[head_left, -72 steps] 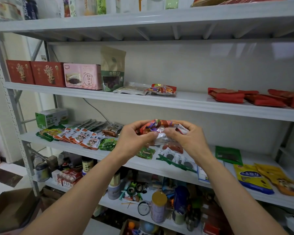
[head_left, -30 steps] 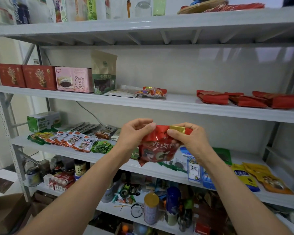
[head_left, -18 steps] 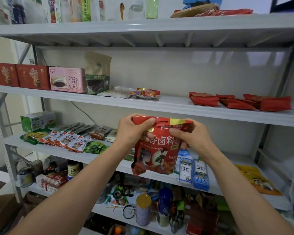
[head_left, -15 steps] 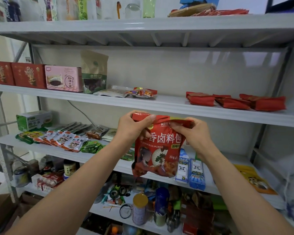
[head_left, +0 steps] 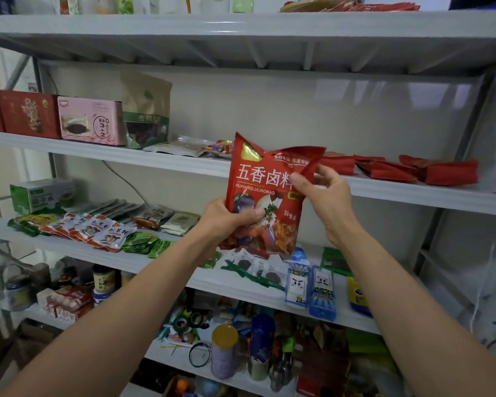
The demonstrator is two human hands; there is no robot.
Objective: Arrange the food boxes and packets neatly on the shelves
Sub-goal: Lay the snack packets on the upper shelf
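At the grey storage rack, you hold a red spice packet roughly upright in mid-air, its top level with the second shelf and resting on no board. Your left hand grips the lower half, thumb laid across the printed front and the rest of the hand curled behind. Your right hand pinches the crumpled upper right corner, its fingers bent round the foil. Neither hand is free. The step in hand looks to be carrying one packet up to its place, with the set-down not yet made. A row of flat red packets lies on that shelf just right of the one you hold. Far to the left stand red boxes, a pink box and a brown pouch, with loose clear-wrapped packets lying beside the pouch. The likeliest spot is the stretch of board between those loose packets and the red row, though the packet hides most of it. The next move calls for lifting the bottom edge over the shelf lip, setting the bag down without nudging the red row, and releasing the pinched corner last so the soft bag does not flop forward. Below, the third shelf carries small sachets, some overlapped in a row, others lying loose.
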